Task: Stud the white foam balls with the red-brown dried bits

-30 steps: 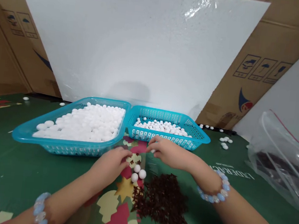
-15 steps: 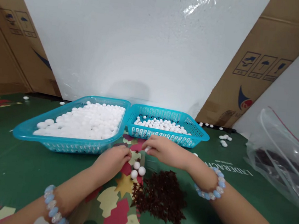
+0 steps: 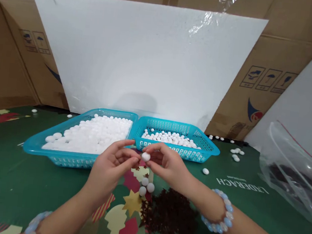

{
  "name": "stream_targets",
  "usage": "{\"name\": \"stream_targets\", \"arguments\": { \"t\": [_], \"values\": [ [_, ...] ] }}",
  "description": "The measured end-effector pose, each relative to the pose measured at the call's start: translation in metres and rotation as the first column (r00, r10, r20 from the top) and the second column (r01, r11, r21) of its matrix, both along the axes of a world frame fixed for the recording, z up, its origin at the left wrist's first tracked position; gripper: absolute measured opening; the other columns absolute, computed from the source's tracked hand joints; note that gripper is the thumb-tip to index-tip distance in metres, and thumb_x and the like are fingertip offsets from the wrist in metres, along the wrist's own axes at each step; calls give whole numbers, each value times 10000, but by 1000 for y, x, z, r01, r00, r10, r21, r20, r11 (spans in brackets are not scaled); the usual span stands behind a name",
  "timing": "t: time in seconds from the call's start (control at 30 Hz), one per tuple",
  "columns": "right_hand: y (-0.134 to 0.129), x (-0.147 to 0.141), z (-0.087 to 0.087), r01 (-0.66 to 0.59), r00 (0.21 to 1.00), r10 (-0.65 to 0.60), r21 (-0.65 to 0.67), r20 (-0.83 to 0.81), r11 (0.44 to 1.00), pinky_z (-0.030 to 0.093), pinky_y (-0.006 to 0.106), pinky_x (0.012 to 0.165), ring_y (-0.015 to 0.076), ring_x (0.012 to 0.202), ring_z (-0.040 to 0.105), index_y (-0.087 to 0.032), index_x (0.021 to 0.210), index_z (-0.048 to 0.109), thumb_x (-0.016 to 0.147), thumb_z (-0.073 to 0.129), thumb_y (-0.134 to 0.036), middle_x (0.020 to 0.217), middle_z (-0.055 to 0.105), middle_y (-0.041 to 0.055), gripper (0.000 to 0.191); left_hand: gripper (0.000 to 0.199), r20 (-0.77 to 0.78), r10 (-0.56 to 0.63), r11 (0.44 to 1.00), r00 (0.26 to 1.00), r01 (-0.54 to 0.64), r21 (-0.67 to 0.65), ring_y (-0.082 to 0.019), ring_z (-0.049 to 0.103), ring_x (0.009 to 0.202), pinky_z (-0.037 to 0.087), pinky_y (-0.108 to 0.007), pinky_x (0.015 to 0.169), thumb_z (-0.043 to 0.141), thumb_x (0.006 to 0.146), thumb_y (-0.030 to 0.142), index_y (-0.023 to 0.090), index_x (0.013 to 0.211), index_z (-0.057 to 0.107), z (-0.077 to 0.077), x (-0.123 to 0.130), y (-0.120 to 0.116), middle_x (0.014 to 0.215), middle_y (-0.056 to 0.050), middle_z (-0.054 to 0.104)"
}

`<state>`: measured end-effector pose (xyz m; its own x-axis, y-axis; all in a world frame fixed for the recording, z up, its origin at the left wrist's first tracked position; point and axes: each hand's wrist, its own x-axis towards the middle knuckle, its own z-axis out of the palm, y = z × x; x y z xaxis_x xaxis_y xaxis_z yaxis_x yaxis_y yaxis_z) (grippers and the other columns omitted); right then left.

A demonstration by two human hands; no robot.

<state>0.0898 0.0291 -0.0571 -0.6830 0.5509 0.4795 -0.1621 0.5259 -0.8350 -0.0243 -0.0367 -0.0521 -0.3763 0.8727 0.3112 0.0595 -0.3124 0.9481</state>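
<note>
Between the thumb and fingers of my right hand point(image 3: 167, 166) is a small white ball point(image 3: 146, 157), held above the table. My left hand point(image 3: 115, 161) is close beside it on the left, with the index finger raised and the thumb and other fingers drawn together. Anything in that pinch is too small to make out; a dark brown speck shows near its fingertips. Below the hands, several white balls point(image 3: 150, 187) sit in a cluster on the table. Close to them lies a pile of dark brown star-shaped pieces point(image 3: 173, 217).
A larger blue basket point(image 3: 38, 150) full of white balls stands at the left. A smaller blue basket point(image 3: 210, 152) with smaller white balls adjoins it. At right are loose white balls point(image 3: 205, 171) and a clear zip bag point(image 3: 285, 156) with dark contents. A white board point(image 3: 151, 57) stands behind.
My right hand has lifted a white ball off the table and turned it toward the left hand. My left hand has risen from the table, its fingers now near the ball. The view has tilted up slightly.
</note>
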Motion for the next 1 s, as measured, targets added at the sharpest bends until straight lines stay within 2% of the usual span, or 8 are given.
{"name": "stream_targets", "arguments": {
  "t": [0.17, 0.33, 0.47, 0.6, 0.7, 0.8, 0.9, 1.0],
  "values": [
    [-13, -1, 0, -78, 970, 72, -14, -231, 997, 443, 205, 617, 76, 688, 515, -179, 749, 391, 626, 435, -125, 735, 439, 3, 142, 244, 41, 18, 991, 999, -23, 135, -75, 516, 501, 432, -159, 482, 510, 555, 118, 202, 768, 426, 5, 5, -9, 529, 65, 548],
    [-17, 1, -1, -57, 968, 63, 30, -241, 998, 447, 231, 621, 87, 681, 504, -188, 788, 432, 650, 442, -184, 748, 437, 11, 139, 222, 50, 153, 969, 987, -160, 187, -73, 521, 515, 438, -145, 485, 515, 530, 103, 212, 702, 425, 8, 9, -14, 517, 79, 535],
    [-19, 2, -2, -53, 965, 45, -26, -257, 998, 448, 227, 593, 88, 656, 515, -190, 784, 440, 656, 453, -183, 732, 491, 12, 129, 236, 5, 159, 965, 987, -157, 210, -71, 529, 528, 444, -135, 494, 516, 528, 96, 223, 708, 434, 8, 9, -16, 523, 83, 537],
    [-21, 1, -2, -83, 951, 40, -129, -305, 988, 442, 185, 579, 70, 654, 525, -200, 749, 464, 637, 486, -150, 708, 527, -7, 125, 156, -147, 185, 960, 972, -147, 238, -93, 537, 535, 455, -164, 488, 491, 569, 127, 212, 699, 470, 4, 6, -19, 539, 57, 547],
    [-22, -1, -1, -135, 935, 51, -217, -351, 967, 435, 152, 587, 51, 654, 531, -212, 721, 492, 619, 514, -131, 685, 545, -31, 132, 137, -345, 215, 936, 914, -93, 339, -89, 528, 560, 447, -156, 482, 469, 608, 123, 225, 690, 510, 3, 1, -19, 605, 44, 547],
    [-23, -2, 0, -188, 923, 63, -304, -379, 934, 423, 111, 595, 24, 655, 530, -222, 703, 515, 615, 520, -105, 671, 555, -57, 146, 192, -535, 253, 925, 806, -39, 378, -71, 503, 588, 426, -130, 497, 440, 639, 90, 243, 713, 531, 4, -3, -17, 642, 42, 524],
    [-23, -3, -1, -233, 917, 78, -367, -391, 901, 416, 85, 576, 5, 636, 526, -224, 685, 528, 600, 533, -93, 670, 557, -74, 157, 203, -621, 303, 912, 723, -30, 410, -69, 488, 588, 415, -126, 501, 419, 655, 83, 229, 718, 544, 5, -5, -16, 636, 31, 505],
    [-23, -3, -2, -250, 923, 87, -412, -375, 876, 416, 95, 564, 7, 614, 522, -221, 677, 524, 594, 545, -119, 665, 560, -72, 133, 182, -646, 348, 898, 679, -45, 437, -74, 486, 596, 413, -131, 499, 412, 669, 107, 219, 706, 551, 5, -7, -15, 646, 21, 493]
  ]
}}
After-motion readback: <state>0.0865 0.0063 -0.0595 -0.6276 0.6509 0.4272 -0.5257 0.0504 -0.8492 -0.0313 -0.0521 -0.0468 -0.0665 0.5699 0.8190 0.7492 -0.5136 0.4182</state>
